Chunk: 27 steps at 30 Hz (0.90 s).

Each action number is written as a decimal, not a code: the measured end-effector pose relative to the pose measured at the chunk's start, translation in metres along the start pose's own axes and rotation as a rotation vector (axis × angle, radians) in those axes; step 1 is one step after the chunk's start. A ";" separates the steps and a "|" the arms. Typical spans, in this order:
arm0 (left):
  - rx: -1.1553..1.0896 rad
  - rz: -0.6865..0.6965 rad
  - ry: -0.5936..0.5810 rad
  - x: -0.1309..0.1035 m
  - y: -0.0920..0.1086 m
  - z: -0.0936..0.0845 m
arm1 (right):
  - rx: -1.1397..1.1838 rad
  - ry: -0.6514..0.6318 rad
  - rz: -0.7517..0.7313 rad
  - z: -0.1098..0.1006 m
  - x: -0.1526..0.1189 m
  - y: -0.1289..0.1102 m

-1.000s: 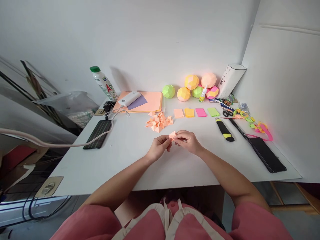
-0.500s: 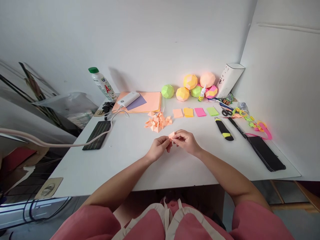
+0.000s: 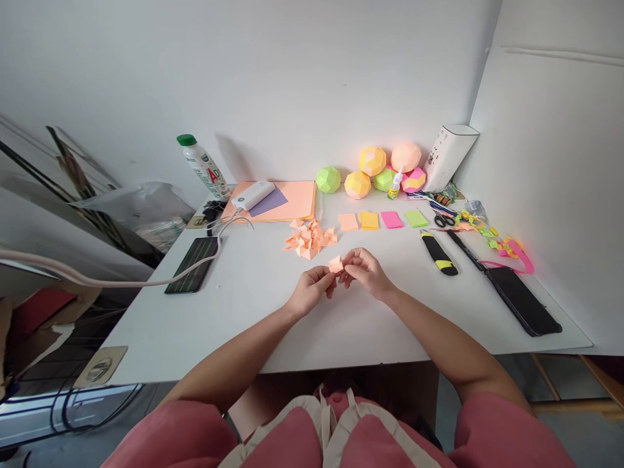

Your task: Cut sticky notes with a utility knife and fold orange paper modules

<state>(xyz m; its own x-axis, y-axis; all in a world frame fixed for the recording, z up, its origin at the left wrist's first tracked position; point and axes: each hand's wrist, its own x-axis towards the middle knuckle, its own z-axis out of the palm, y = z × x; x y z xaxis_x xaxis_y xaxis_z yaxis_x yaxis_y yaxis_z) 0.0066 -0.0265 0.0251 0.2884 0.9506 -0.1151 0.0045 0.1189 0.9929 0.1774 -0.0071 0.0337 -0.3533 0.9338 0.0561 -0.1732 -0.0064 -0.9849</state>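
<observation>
A small folded piece of peach paper (image 3: 336,264) is held up over the middle of the white desk. My left hand (image 3: 312,288) is closed, pinching its lower left side between thumb and fingers. At the paper's right edge are the curled fingertips of my right hand (image 3: 369,273), thumb and forefinger close together on it. Just beyond my hands lies a heap of folded peach paper pieces (image 3: 309,239). Small square stacks of paper in peach (image 3: 348,222), orange (image 3: 369,220), pink (image 3: 392,220) and green (image 3: 416,218) form a row behind.
Several faceted paper balls (image 3: 357,185) and a small glue bottle (image 3: 394,184) stand by the wall. To the right are a utility knife (image 3: 439,253), scissors (image 3: 444,221) and a black case (image 3: 521,300). A phone (image 3: 192,265) and a cable (image 3: 146,283) lie left.
My right hand has shifted slightly right and its fingers have moved to the paper's edge, so more of the folded paper shows. My left hand keeps its pinch.
</observation>
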 end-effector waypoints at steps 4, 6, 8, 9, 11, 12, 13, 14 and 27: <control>0.006 0.012 -0.006 -0.001 0.003 0.001 | -0.094 -0.087 0.061 0.000 -0.001 0.004; 0.048 0.009 -0.010 -0.002 0.004 0.002 | -0.158 -0.091 0.072 0.000 -0.001 0.006; 0.126 0.007 -0.001 -0.004 0.004 0.003 | -0.202 -0.071 0.067 0.000 -0.002 0.007; 0.165 0.013 0.008 -0.004 0.004 0.004 | -0.220 -0.061 0.067 0.000 -0.002 0.007; 0.220 0.030 0.022 -0.005 0.003 0.005 | -0.264 -0.047 0.069 0.000 -0.003 0.006; 0.235 0.041 0.025 -0.006 0.003 0.005 | -0.295 -0.040 0.064 -0.001 -0.003 0.006; 0.247 0.049 0.027 -0.006 0.002 0.005 | -0.331 -0.034 0.056 -0.001 -0.004 0.006; 0.259 0.056 0.029 -0.006 0.001 0.005 | -0.372 -0.032 0.048 -0.002 -0.004 0.006; 0.295 0.035 -0.002 -0.005 -0.003 0.005 | -0.625 -0.124 -0.087 -0.006 -0.002 0.005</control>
<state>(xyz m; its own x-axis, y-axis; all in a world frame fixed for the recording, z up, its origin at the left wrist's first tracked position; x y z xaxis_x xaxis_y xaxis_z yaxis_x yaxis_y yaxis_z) 0.0095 -0.0331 0.0233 0.2955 0.9519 -0.0807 0.2726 -0.0030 0.9621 0.1829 -0.0068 0.0273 -0.4721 0.8731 0.1215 0.3496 0.3120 -0.8834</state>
